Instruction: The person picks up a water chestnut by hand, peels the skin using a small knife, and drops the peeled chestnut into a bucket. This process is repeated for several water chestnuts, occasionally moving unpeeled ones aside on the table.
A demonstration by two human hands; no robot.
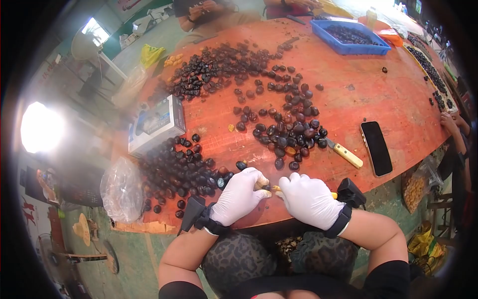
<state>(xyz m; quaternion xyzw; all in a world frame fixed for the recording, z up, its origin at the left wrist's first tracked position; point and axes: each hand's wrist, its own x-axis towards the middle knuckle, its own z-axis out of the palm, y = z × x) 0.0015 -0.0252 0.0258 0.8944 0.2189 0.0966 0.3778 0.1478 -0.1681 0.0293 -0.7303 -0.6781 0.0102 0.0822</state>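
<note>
Both my hands wear white gloves and meet over the front edge of the red table. My left hand pinches a small dark nut between thumb and fingers; a pale patch shows beside it. My right hand is wrapped round a tool with a yellow handle, its working end against the nut and mostly hidden. Glossy dark nuts lie heaped to the left of my left hand. Another loose group of dark nuts spreads beyond my hands.
A knife with a wooden handle and a black phone lie to the right. At the left stand a white box and a clear plastic bag. A blue tray holds dark nuts at the back. Other people's hands show around the table.
</note>
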